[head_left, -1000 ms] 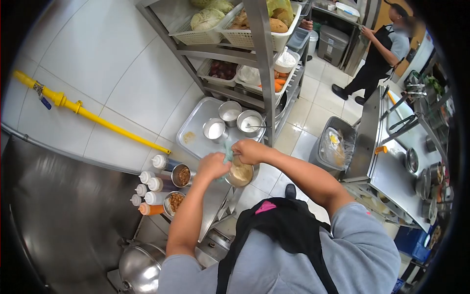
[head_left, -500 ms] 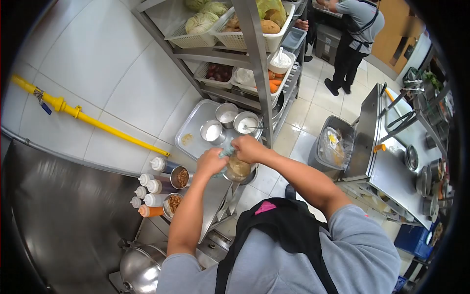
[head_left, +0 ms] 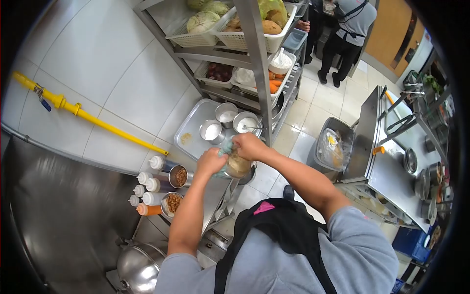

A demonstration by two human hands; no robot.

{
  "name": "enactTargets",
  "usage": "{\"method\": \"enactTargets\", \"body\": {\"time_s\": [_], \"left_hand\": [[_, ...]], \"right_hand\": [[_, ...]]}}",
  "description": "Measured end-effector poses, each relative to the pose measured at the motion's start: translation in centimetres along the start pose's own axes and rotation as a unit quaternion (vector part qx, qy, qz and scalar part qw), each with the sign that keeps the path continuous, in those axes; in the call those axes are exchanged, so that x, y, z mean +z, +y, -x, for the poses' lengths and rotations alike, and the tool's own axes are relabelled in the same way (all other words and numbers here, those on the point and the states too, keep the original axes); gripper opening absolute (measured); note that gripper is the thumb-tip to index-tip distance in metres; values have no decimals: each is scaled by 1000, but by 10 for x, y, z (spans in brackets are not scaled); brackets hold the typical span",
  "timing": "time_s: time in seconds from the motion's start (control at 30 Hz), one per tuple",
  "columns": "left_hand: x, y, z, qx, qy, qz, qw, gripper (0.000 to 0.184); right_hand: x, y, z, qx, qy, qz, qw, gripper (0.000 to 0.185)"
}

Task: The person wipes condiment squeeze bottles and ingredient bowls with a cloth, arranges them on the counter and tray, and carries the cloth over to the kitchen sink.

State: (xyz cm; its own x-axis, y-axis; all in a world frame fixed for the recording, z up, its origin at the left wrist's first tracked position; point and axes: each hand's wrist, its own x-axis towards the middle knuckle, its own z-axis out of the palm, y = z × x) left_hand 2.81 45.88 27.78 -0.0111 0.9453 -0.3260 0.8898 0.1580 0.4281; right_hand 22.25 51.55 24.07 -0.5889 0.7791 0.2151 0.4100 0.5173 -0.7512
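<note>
My left hand (head_left: 212,162) is closed on a pale green cloth (head_left: 226,148). Close beside it, my right hand (head_left: 248,147) is closed too, gripping the cloth's other side; its fingertips are partly hidden. Just below the hands is a round container (head_left: 238,165) with tan contents, partly covered by my right hand. Beyond them, metal bowls of white powder, one of them with a spoon (head_left: 246,123), stand on a metal tray (head_left: 190,128). To the left are two metal bowls of brown pieces, one upper (head_left: 180,176) and one lower (head_left: 172,204).
Squeeze bottles (head_left: 152,184) stand left of the bowls. A metal rack (head_left: 259,59) with vegetable baskets rises ahead. A grey bin (head_left: 332,144) is to the right, beside a steel counter (head_left: 391,181). A person in an apron (head_left: 346,36) stands at the back, with another partly visible.
The cloth looks more bunched between my hands, which stay close together. The container beneath has shifted slightly left. At the back, the aproned person has turned away and moved left.
</note>
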Motion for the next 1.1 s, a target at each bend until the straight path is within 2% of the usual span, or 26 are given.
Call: {"method": "enactTargets", "body": {"time_s": [0.03, 0.1, 0.13, 0.2, 0.23, 0.27, 0.3, 0.33, 0.4, 0.43, 0.47, 0.5, 0.53, 0.57, 0.63, 0.7, 0.73, 0.8, 0.83, 0.87, 0.9, 0.97, 1.0, 1.03, 1.07, 1.1], "left_hand": [[10, -5, 1, -2, 2, 1, 1000, 42], [42, -22, 4, -84, -9, 160, 983, 43], [51, -31, 8, -82, -10, 159, 984, 43], [59, -31, 14, -27, -9, 108, 994, 43], [59, -34, 11, -38, -21, 65, 997, 40], [49, -23, 15, -41, -27, 68, 997, 40], [34, -9, 16, -12, -35, 14, 999, 39], [21, 1, 11, 18, -39, -40, 998, 38], [13, -3, 1, -9, -23, -17, 1000, 35], [16, -11, -6, -7, 11, 41, 999, 33], [22, -20, -10, -6, 44, 98, 994, 31], [37, -28, -10, -10, 47, 101, 994, 31], [58, -32, -6, -49, 58, 263, 962, 28], [77, -33, 2, -85, 66, 416, 903, 24], [102, -28, 21, -217, -35, 604, 767, 23], [127, -26, 46, -181, 1, 673, 717, 29], [131, -29, 59, -181, 1, 676, 715, 29], [136, -39, 89, -171, 14, 600, 781, 40], [151, -56, 102, -172, 14, 605, 778, 40], [173, -80, 113, -106, 98, 348, 926, 40], [175, -89, 119, -34, 173, 57, 983, 40], [161, -96, 131, -65, 161, 88, 981, 39], [147, -90, 141, -91, 143, 114, 979, 37], [130, -81, 148, -95, 146, 120, 977, 37], [110, -71, 150, -106, 149, 238, 954, 32], [94, -63, 150, -114, 150, 353, 917, 27]], "right_hand": [[-2, -4, 1, 39, 77, -27, 996, 10], [-2, -1, 8, 52, 68, -27, 996, 9], [0, 3, 14, 70, 62, -26, 995, 8], [-2, 5, 20, 53, 45, -20, 997, 9], [-1, 6, 22, 31, 7, 2, 999, 10], [1, 0, 26, 11, -35, 21, 999, 12], [1, -3, 20, -31, -71, 39, 996, 13], [2, -2, 14, -30, -74, 39, 996, 13], [1, -6, 2, 11, -23, 32, 999, 12], [2, -8, -1, -1, 18, 26, 999, 11], [2, -14, -3, -4, 13, 26, 1000, 11], [2, -19, -5, 29, 48, 45, 997, 10], [1, -23, -8, 62, 85, 63, 992, 9], [5, -21, -6, 64, 92, 64, 992, 7], [12, -19, -1, 90, 110, 76, 987, 7], [6, -18, 2, 149, 143, 77, 975, 7], [3, -9, 1, 149, 141, 80, 976, 7], [-3, 20, 1, 138, 208, 45, 967, 7], [-6, 33, 2, 143, 201, 31, 969, 5], [-8, 42, 6, 140, 195, 34, 970, 5], [-10, 48, 7, 215, 161, -105, 957, 5], [-24, 28, 6, 352, 78, -349, 865, 17], [-31, 10, 8, 351, 73, -345, 867, 17], [-35, -6, 9, 376, 83, -396, 834, 17], [-34, -14, 8, 399, 94, -444, 796, 17], [-28, -1, 8, 403, 68, -436, 802, 19]]}}
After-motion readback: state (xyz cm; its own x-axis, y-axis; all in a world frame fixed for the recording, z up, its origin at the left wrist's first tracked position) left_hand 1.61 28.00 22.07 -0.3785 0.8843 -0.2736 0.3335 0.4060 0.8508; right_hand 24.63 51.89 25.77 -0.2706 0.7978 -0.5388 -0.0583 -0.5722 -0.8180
